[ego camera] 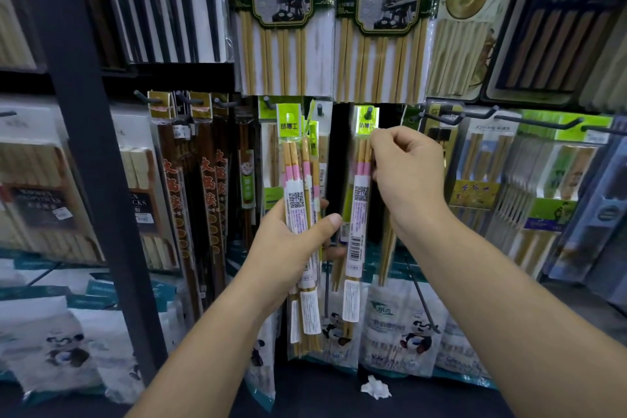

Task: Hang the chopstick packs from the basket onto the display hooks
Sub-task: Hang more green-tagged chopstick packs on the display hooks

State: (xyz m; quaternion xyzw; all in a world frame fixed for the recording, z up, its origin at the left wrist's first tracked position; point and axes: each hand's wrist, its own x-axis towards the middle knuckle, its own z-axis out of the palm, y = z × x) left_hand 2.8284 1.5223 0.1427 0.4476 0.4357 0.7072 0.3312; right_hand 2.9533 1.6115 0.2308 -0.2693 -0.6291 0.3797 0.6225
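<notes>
While left hand (288, 244) grips bundle (296, 176), right fingers (385, 142) pinch pack (357, 214) near top.

Chopstick packs (298, 210): glossy clear plastic sleeves, pale wooden sticks, white paper labels. Display hooks (536, 123) and shelf post (88, 146): matt dark metal.

A crumpled white tissue (376, 387) lies below panda-printed bags (397, 326) — a dark upright post (84, 146) stands at left.
</notes>
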